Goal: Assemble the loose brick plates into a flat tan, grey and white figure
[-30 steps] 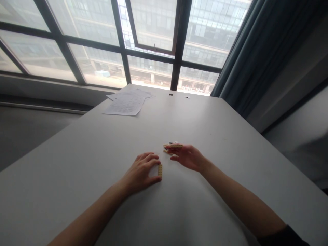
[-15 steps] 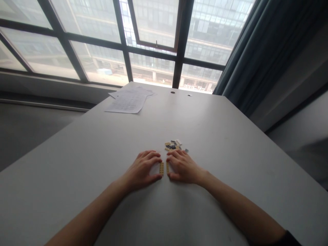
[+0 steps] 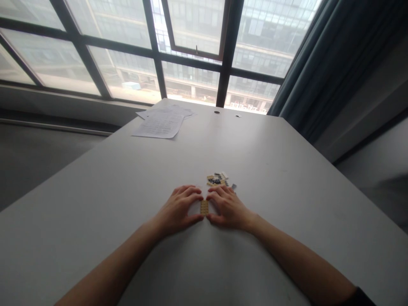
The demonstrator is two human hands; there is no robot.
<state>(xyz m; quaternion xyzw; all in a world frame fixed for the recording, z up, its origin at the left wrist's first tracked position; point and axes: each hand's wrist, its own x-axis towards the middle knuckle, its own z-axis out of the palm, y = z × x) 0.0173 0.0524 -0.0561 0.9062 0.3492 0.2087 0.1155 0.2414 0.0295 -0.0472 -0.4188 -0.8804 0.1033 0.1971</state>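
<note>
Tan bricks (image 3: 204,208), two of them, side by side and, as far as one can see, touching, right in the middle at the near part of the white table (image 3: 105,182)! On the left, the left hand (image 3: 182,208) has its brick in a narrow grip, thumb at the near end, fingers curled round to the far end. Mirror it on the right: the right hand (image 3: 227,207) pinches the other brick the same way, thumb near, fingertips far. Both hands sit low at the tabletop, thumbs almost meeting.

Just beyond the right hand's fingers, look at that pile of small bricks (image 3: 215,180), tan and dark pieces jumbled together, with a white piece (image 3: 225,175) at its far right side. One grey piece (image 3: 234,186) lies out to the right, close by the knuckles; whether it touches them, I cannot tell.

Over to the far left, printed papers (image 3: 159,125) overlap on the tabletop. Two holes (image 3: 217,112) mark the far edge, large windows (image 3: 124,70) rise behind, and a dark blue curtain (image 3: 302,72) hangs at the far right.
</note>
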